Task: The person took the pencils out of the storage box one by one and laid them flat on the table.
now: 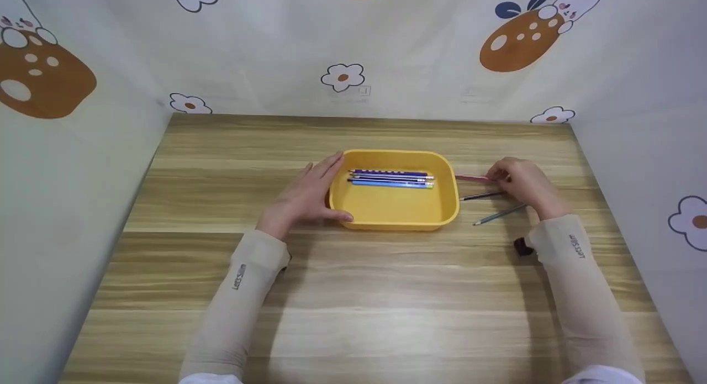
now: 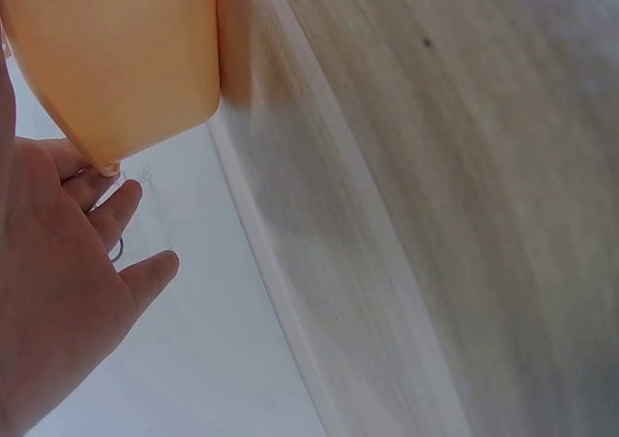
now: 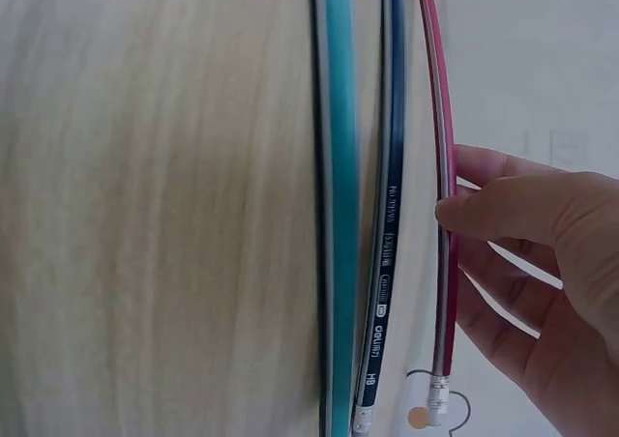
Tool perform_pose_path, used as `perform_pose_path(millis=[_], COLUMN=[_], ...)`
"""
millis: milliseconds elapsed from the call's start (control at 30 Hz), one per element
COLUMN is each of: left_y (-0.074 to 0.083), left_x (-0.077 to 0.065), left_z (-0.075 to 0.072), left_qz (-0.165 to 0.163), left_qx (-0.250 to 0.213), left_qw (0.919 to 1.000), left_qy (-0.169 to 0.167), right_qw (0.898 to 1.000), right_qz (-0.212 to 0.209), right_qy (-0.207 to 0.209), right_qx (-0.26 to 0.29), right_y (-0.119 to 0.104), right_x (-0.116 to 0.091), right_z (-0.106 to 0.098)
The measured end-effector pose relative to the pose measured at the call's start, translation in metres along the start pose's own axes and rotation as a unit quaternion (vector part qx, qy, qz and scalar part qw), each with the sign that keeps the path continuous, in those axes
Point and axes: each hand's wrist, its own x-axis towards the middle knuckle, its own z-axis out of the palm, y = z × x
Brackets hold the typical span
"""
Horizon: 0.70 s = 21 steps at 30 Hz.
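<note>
Right of the tray (image 1: 395, 226), a teal pencil (image 1: 500, 214) is lying nearest the person, with a dark pencil (image 1: 481, 196) lying just beyond it. At the tray's left end, the left hand (image 1: 306, 196) is resting, apparently for steadying, its fingers spreading apart and its thumb lapping the near corner. Inside the tray, several loaded pencils (image 1: 391, 184) are lying side by side. Right of the tray, beyond the dark pencil, the right hand (image 1: 522, 182) is clamping a red pencil (image 1: 472, 178) between thumb and fingers. Pick-up seems to be under way; the next move is probably calling for raising it over the tray's right rim.
</note>
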Motion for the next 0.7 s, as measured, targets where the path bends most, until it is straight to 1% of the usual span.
perform_pose_path(millis=[67,167,367,700], left_y=[0.000,0.001,0.001,0.001], left_x=[0.000,0.000,0.000,-0.001], left_z=[0.000,0.000,0.001,0.001], left_qz=[0.000,-0.001,-0.003,-0.007], left_qx=[0.002,0.003,-0.003,-0.004], left_qw=[1.0000,1.0000,1.0000,1.0000], left_qy=[0.000,-0.002,-0.003,-0.004], right_qw=[1.000,1.000,0.998,0.997], right_qz=[-0.001,-0.012,-0.034,-0.020], right_qy=[-0.005,-0.008,0.016,0.042], right_qx=[-0.011,-0.025,-0.040,-0.056], right_y=[0.001,0.003,0.007,0.011], right_x=[0.004,0.008,0.010,0.009], right_z=[0.002,0.006,0.009,0.011])
